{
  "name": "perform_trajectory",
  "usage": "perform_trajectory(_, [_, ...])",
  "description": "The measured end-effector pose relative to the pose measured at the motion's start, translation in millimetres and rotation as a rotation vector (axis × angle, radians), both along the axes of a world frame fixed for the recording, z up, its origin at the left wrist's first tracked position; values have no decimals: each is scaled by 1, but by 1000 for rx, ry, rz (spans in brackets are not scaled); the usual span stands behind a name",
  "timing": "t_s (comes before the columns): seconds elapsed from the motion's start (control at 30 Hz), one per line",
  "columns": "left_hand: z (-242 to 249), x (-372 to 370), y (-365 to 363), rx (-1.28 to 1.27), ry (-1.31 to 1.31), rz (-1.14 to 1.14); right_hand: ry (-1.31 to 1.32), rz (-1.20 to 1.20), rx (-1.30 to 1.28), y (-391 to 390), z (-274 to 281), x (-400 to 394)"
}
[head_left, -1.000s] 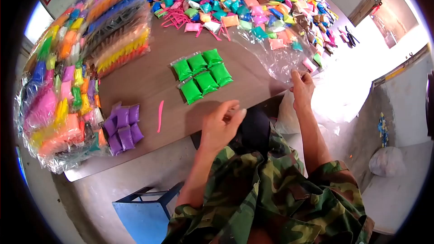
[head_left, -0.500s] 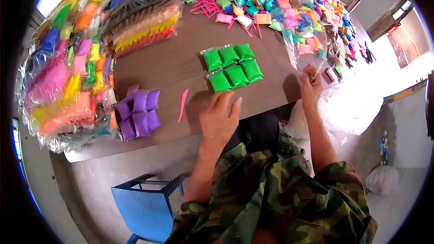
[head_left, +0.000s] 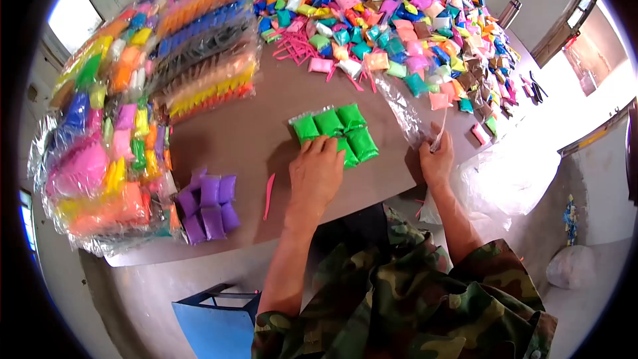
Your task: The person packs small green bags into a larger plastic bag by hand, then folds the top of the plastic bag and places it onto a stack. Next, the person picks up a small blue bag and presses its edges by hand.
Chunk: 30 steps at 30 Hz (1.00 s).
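My left hand [head_left: 316, 169] lies over the near left part of a block of green packets [head_left: 362, 144], its fingers bent down and close together, covering one packet. The packets sit in two rows, with a clear film edge along their far left side. Off to the right, my right hand [head_left: 436, 159] pinches a clear plastic bag [head_left: 403, 112] by its near end; the bag stretches away toward the coloured pile. A pink plastic knife [head_left: 269, 197] rests left of my left hand, and beyond it is a cluster of purple packets [head_left: 211, 207].
A big heap of mixed coloured packets [head_left: 405, 26] covers the far right of the table [head_left: 226, 139], with pink sticks [head_left: 297, 43] at its edge. Large bags of sorted packets [head_left: 206, 46] fill the left. A blue chair [head_left: 216, 326] stands below; white plastic [head_left: 515, 169] hangs at right.
My left hand has moved forward onto the green packets, its fingers coming down on them. My right hand has drawn the clear bag nearer and leftward, flattening it. The view has shifted slightly.
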State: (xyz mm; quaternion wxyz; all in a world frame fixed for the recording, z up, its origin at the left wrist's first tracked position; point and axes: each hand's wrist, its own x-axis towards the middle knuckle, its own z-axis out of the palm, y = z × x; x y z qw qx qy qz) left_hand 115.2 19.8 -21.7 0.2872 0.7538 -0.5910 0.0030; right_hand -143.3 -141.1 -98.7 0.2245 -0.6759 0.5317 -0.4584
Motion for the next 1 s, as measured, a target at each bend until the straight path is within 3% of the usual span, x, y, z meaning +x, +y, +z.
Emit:
perform_trajectory(0.13, [7, -4, -25, 148, -43, -3, 34, 22, -94, 2, 5, 1])
perform_trajectory(0.2, [10, -6, -33, 365, -17, -17, 61, 41, -209, 0, 5, 3])
perform_trajectory(0.43, [7, -10, -42, 456, -26, -25, -82, 103, -155, 3, 7, 4])
perform_trajectory(0.63, [-2, -3, -38, 278, 21, -68, -169, 121, -116, 3, 3, 2])
perform_trajectory(0.7, [0, 2, -33, 291, 184, -106, -178, 128, -127, 0, -1, 1])
perform_trajectory(0.83, [33, -22, -27, 262, 218, -49, -212, 156, -91, 0, 3, 2])
perform_trajectory(0.93, [41, -44, -44, 103, 412, 10, -189, 153, -121, 2, 1, 1])
perform_trajectory(1.0, [25, -58, -72, -204, 575, -63, -230, 183, -89, 1, 3, 0])
